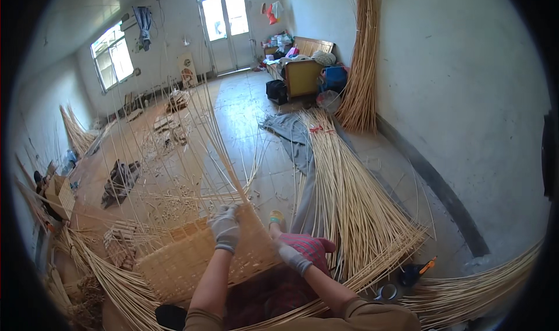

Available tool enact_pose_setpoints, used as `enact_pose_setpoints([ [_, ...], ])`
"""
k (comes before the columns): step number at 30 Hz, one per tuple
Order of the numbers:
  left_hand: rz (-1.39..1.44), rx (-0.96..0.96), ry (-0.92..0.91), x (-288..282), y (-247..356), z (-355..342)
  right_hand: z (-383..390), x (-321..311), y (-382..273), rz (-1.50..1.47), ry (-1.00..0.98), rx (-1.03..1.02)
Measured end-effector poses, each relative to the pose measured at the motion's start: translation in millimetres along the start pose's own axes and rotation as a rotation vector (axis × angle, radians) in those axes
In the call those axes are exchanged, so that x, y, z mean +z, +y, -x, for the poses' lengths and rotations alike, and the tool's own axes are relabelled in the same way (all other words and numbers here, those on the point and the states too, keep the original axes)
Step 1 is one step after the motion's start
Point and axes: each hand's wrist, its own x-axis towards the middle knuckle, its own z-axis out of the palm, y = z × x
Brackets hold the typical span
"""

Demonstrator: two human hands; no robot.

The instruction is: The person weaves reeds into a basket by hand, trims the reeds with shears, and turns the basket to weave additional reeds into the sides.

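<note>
A partly woven basket [195,255] of pale flat strips lies across my lap, its long unwoven stakes [215,133] rising from the upper edge. My left hand [225,227], in a light grey glove, is closed over that upper edge near the corner where the stakes bunch together. Beside the basket's right side is my right hand [296,257], gloved alike and lower down. Its fingers are blurred and partly lost against the weave, so their grip does not show. Pinkish-red checked cloth [305,245] covers my leg, and a yellowish shoe [277,219] shows beyond it.
A large spread bundle of pale strips [355,203] lies on grey cloth [291,136] at the right. More strips [477,287] curve along the lower right, near a tape roll [386,292] and an orange-handled tool [428,265]. Tall brown bundle [361,69] leans on the wall.
</note>
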Motion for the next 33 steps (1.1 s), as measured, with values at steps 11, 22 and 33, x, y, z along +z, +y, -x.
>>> enact_pose_setpoints([
  [11,0.25,-0.137,0.109,-1.0,1.2,10.5,29.2,57.9,-165.9,0.875,0.505,-0.536],
  [22,0.324,0.003,0.105,-27.4,5.3,37.3,-80.2,90.8,-203.3,0.725,0.461,-0.446],
  [33,0.468,0.084,0.195,33.8,11.6,47.0,-80.8,-3.5,-183.5,0.633,0.046,-0.529],
])
